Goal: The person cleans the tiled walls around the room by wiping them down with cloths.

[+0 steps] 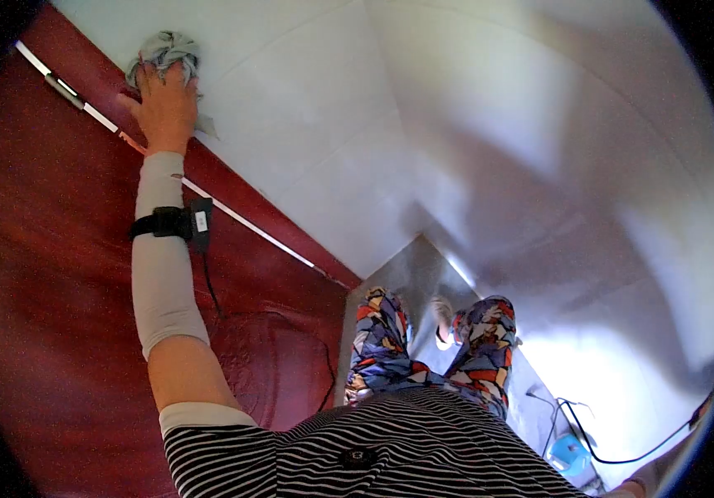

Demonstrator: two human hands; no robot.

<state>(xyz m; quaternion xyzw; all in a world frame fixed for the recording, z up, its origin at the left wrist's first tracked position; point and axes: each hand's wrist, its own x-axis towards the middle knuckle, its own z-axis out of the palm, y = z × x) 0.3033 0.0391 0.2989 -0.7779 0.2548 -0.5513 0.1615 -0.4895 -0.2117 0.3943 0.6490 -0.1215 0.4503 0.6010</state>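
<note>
At the upper left, my left hand (166, 104) presses a crumpled grey cloth (168, 50) against the border between a dark red panelled surface (58, 249) and the white wall (307, 108). The fingers rest over the cloth's near side, and the thumb sticks out to the left. A pale sleeve (166, 290) covers the left forearm, with a black strapped device (176, 224) near the wrist. At the lower right edge only a sliver of what looks like my right arm (637, 484) shows; its hand is outside the view.
A thin white strip (241, 220) with a metal fitting (65, 90) runs along the red surface. My legs in patterned trousers (481, 344) stand on a grey floor (398, 270) in the corner. A light-blue container (568, 455) and black cable (622, 460) are at lower right.
</note>
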